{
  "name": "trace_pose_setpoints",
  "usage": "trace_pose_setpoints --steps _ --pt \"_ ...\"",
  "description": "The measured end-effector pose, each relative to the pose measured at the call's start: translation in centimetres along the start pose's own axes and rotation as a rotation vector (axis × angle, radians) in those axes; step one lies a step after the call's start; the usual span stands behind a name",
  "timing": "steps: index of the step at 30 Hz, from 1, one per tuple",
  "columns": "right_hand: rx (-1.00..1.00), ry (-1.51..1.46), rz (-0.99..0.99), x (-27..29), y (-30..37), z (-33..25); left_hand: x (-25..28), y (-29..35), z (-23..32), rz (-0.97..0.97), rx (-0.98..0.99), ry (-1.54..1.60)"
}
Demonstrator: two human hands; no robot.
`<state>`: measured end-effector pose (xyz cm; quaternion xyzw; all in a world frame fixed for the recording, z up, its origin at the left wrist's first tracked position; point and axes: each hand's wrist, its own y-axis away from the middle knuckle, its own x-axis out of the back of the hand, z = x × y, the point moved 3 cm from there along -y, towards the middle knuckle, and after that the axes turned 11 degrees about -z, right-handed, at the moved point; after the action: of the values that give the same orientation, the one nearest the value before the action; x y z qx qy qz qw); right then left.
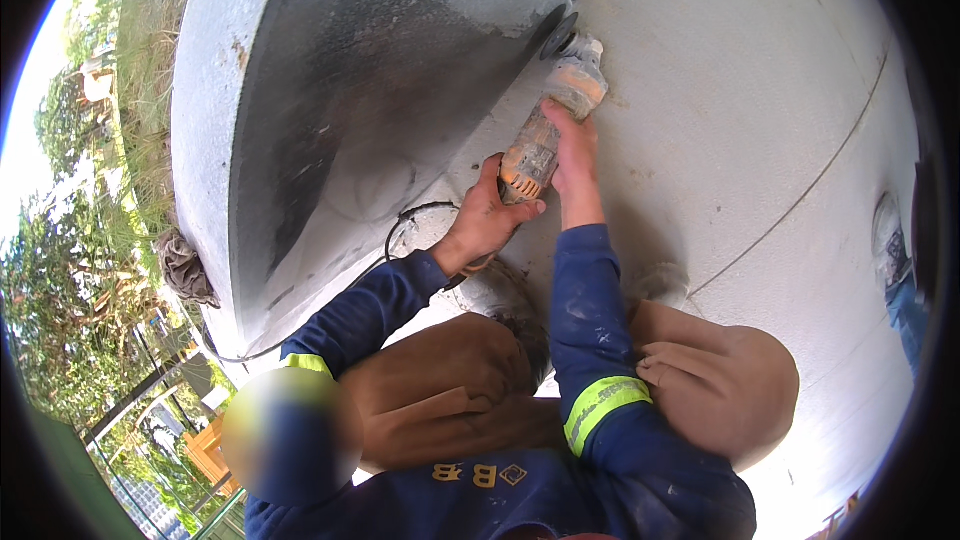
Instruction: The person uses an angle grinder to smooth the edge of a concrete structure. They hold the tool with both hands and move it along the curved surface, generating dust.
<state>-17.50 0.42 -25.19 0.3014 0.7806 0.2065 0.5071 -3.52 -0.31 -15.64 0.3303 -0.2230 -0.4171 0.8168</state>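
Both my hands are on an angle grinder, dusty and orange, tilted with its head toward the top of the picture. My left hand is wrapped round its rear end, near the orange vents. Higher up, my right hand grips the body just behind the head. The dark disc lies at the seam where a grey slanted panel meets a pale curved surface; I cannot tell whether it touches. A black power cord runs from the rear end down to the left.
My bent knees in brown trousers are below the grinder. A bunched grey-brown cloth lies by the panel's left edge. Plants and a railing are beyond it at left. A thin dark line crosses the pale surface at right.
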Motion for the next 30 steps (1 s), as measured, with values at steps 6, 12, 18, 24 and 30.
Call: trace_pose_setpoints --steps 6,12,18,24,30 --pt "0.009 0.01 -0.005 -0.6 -0.1 0.0 0.5 0.1 0.3 -0.003 0.008 -0.028" --pt "0.009 -0.019 0.02 -0.9 0.2 -0.6 0.8 0.0 0.7 -0.011 -0.002 -0.084" --pt "0.032 -0.001 0.03 -1.5 0.7 -1.1 0.5 0.6 1.2 -0.005 -0.036 0.015" --pt "0.091 0.047 0.039 -3.0 1.9 -2.0 0.7 2.2 3.2 -0.018 -0.044 0.036" --pt "0.134 0.074 0.044 -5.1 3.9 -3.6 0.9 3.6 4.2 -0.007 -0.072 0.01"
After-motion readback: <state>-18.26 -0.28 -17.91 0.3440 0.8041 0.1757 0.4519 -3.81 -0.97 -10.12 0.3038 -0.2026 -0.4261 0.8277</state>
